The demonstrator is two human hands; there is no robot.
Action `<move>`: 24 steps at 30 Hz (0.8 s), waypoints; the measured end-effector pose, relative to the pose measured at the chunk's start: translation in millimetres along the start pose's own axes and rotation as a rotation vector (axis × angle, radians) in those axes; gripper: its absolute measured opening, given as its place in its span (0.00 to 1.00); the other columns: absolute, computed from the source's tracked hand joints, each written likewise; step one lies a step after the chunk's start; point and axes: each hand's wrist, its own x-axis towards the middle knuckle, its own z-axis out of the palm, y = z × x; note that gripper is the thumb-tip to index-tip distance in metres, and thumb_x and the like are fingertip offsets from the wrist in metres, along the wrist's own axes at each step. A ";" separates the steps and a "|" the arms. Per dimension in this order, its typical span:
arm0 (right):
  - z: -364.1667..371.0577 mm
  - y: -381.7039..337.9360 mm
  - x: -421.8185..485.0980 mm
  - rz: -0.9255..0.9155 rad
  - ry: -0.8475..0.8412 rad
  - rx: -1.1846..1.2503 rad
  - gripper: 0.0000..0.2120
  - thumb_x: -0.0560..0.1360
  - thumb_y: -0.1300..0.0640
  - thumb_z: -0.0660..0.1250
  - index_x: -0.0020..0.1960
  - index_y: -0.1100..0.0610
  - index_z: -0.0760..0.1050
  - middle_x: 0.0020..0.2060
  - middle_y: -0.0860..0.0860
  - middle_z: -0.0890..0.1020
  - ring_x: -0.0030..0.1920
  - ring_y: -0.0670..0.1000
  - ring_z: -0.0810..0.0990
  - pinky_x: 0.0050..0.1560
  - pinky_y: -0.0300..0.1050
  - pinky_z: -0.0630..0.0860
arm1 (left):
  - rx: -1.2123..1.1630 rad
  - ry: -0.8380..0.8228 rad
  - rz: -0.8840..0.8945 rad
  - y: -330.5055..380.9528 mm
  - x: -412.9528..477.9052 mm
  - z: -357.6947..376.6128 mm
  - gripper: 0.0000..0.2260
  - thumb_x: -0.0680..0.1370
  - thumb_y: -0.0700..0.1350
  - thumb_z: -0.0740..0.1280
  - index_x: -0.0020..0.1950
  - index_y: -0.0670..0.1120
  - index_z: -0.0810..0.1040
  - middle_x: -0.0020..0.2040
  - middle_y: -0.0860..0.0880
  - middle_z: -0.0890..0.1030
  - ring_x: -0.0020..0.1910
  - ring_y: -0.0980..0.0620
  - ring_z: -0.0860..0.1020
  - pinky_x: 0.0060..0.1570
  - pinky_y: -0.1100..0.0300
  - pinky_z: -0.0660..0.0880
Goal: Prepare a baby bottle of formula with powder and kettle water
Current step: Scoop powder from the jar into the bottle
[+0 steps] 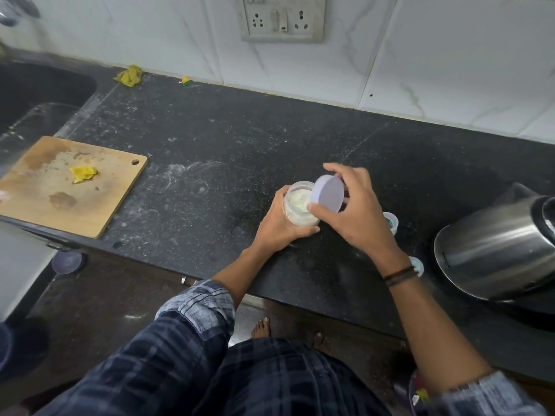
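A clear jar of white powder (297,202) stands on the black counter (210,163), and my left hand (277,229) is wrapped around its side. My right hand (357,214) holds the jar's lilac round lid (327,197), tilted up just over the right side of the open mouth. Something blue-green shows inside the powder. Behind my right hand a small clear bottle part with a teal inside (391,222) peeks out, and another pale round piece (418,265) lies by my wrist. A steel kettle (492,250) stands at the right edge.
A wooden cutting board (45,199) with a yellow scrap lies at the left, next to a dark sink (39,94). A yellow cloth (129,75) sits by the tiled wall, and a wall socket (282,19) is above. The counter's front edge runs below my arms.
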 end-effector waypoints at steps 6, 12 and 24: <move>24.7 41.1 -78.1 -0.064 0.163 -0.107 0.29 0.71 0.41 0.76 0.67 0.50 0.76 0.60 0.44 0.65 0.61 0.35 0.68 0.60 0.21 0.64 | 0.031 -0.055 0.008 -2.8 1.9 -3.7 0.48 0.61 0.54 0.86 0.74 0.57 0.64 0.69 0.64 0.71 0.71 0.60 0.72 0.70 0.56 0.71; 52.1 75.3 -107.3 0.041 0.149 -0.076 0.26 0.68 0.48 0.82 0.57 0.47 0.69 0.60 0.43 0.65 0.59 0.36 0.70 0.54 0.32 0.71 | -0.003 -0.130 -0.002 6.1 2.8 -11.2 0.50 0.59 0.53 0.87 0.74 0.57 0.62 0.70 0.64 0.70 0.72 0.63 0.69 0.69 0.67 0.66; 53.1 90.9 -121.7 0.127 -0.037 -0.137 0.29 0.68 0.51 0.84 0.62 0.51 0.71 0.67 0.46 0.64 0.63 0.46 0.71 0.52 0.55 0.82 | -0.110 -0.113 0.013 26.0 2.6 -10.9 0.42 0.62 0.54 0.83 0.71 0.54 0.69 0.69 0.51 0.75 0.70 0.53 0.74 0.71 0.53 0.70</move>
